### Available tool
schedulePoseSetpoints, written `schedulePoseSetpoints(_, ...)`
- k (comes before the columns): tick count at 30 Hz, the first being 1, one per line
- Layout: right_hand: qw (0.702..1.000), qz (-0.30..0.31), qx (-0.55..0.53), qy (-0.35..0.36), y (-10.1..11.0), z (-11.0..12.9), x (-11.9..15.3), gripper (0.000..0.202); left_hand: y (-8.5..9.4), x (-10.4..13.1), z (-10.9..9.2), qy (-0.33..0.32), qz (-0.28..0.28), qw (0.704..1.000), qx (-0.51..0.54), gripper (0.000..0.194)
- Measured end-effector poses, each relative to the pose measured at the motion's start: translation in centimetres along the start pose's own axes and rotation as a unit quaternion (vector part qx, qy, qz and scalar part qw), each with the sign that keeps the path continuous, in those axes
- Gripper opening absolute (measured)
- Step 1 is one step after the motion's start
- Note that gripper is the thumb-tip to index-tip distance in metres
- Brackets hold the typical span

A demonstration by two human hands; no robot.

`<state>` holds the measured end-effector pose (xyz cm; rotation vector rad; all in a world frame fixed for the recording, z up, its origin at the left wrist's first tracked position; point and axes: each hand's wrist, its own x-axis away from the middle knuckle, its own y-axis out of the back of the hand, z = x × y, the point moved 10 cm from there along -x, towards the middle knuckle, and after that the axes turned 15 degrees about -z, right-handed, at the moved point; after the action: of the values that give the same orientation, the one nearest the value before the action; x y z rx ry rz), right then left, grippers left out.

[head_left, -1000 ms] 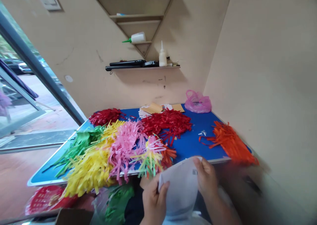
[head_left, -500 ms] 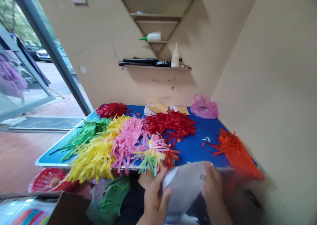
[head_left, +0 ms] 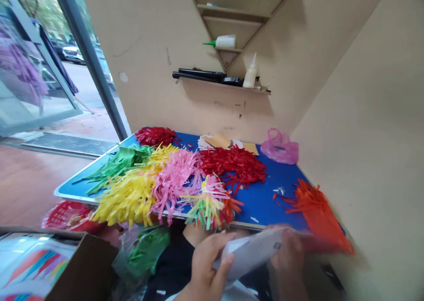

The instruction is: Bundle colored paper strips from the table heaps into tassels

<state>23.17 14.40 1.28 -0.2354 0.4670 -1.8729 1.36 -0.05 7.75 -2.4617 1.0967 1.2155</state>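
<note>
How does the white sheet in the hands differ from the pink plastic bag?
The white sheet is held between the left hand and right hand; the pink plastic bag rests on the blue table.
The white sheet bears a small dark mark; the pink plastic bag shows none.
The white sheet is stretched out; the pink plastic bag is bunched.
Both look thin.

I'm looking at a blue table (head_left: 265, 199), pretty loaded: green streamers (head_left: 122, 164), yellow streamers (head_left: 127, 197) and pink streamers (head_left: 177, 177) from left toward middle, two red piles (head_left: 235, 164), a multicolored tassel (head_left: 212, 201) at the front edge, orange streamers (head_left: 319, 219) draped off the right side, papers (head_left: 218, 141) and a pink bag (head_left: 281, 150) at the back.
</note>
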Motion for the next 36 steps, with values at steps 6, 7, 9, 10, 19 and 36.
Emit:
schedulePoseSetpoints(6,0.992,0.066,0.093,0.057,-0.5,1.3,0.1,0.049,0.5,-0.9,0.7,0.047,0.003,0.998,0.031,0.024)
schedulePoseSetpoints(7,0.988,0.064,0.119,0.077,-0.5,1.9,0.2,0.05,0.6,-1.0,1.1,0.069,0.007,0.997,0.04,0.022)
schedulePoseSetpoints(9,0.975,0.067,0.174,0.121,-1.0,3.2,0.7,0.049,0.7,-1.4,2.1,0.124,0.018,0.99,0.068,0.023)
schedulePoseSetpoints(10,0.966,0.076,0.201,0.142,-1.4,3.8,1.2,0.048,0.8,-1.7,2.6,0.153,0.02,0.984,0.084,0.027)
schedulePoseSetpoints(19,0.946,0.196,0.231,0.117,-5.4,3.4,3.5,0.05,1.0,-4.7,2.4,0.179,0.073,0.981,0.016,0.033)
schedulePoseSetpoints(36,0.871,0.238,0.325,0.282,-8.3,5.7,5.7,0.051,-3.1,-4.3,1.1,0.143,0.41,0.9,-0.039,0.037)
